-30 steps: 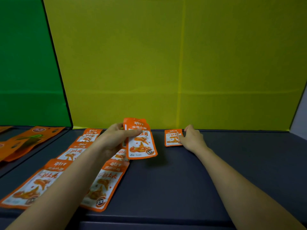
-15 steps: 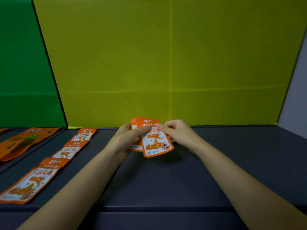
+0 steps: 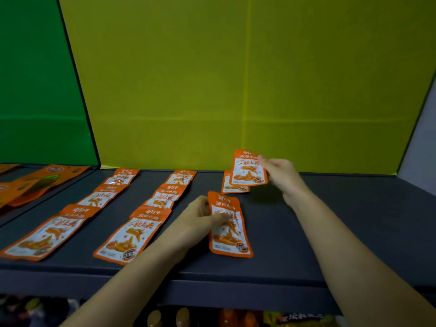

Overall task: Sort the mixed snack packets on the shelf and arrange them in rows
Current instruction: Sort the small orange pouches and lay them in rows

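On the dark shelf (image 3: 330,232), right of a left row (image 3: 47,232) and a middle row (image 3: 132,234) of orange snack packets, three apiece: building a third row. Grips with the left hand (image 3: 200,215) a front packet (image 3: 227,232) by its left edge, thumb curled across the printed face; cannot tell whether its lower end touches the shelf. Pinches with the right hand (image 3: 280,173) a raised packet (image 3: 249,169) by its right edge, held off the surface and upright near the yellow back wall (image 3: 236,90). Covers in part a back packet (image 3: 232,188) lying flat just below. Probably mid-placement, with two packets in hand. Calls next for lowering the raised packet into the gap between the back and front ones, squaring both with the neighbouring rows, then releasing with both hands.
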A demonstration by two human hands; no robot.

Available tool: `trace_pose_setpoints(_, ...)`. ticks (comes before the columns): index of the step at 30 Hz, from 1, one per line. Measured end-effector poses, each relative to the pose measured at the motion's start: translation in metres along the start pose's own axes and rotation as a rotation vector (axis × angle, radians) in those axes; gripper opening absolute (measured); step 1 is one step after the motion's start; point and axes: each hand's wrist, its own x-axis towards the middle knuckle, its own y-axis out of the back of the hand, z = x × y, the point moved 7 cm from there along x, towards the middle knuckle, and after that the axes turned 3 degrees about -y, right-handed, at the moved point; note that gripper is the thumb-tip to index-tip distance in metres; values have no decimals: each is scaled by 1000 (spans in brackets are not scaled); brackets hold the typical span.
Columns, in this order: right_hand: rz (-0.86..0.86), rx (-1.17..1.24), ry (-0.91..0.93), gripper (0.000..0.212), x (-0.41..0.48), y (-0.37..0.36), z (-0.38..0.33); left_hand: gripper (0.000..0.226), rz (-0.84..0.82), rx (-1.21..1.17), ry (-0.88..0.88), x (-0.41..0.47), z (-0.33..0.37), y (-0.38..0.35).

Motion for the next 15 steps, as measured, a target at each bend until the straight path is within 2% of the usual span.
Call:
trace_pose_setpoints(6, -46, -127, 38, 46, -9, -8, 4, 29, 59, 568, -123, 0, 4, -4)
trace_pose_setpoints(10, -31, -271, 47, 44, -10, -10, 11, 41, 5, 655, -83, 2, 6, -6)
trace_pose_setpoints(13, -44, -354, 43, 44, -10, -14, 16, 25, -30, 767, -95, 2, 10, -9)
trace_pose_setpoints(15, -59, -412, 35, 45, -9, -17, 20, 27, -6, 847, -99, 2, 12, -9)
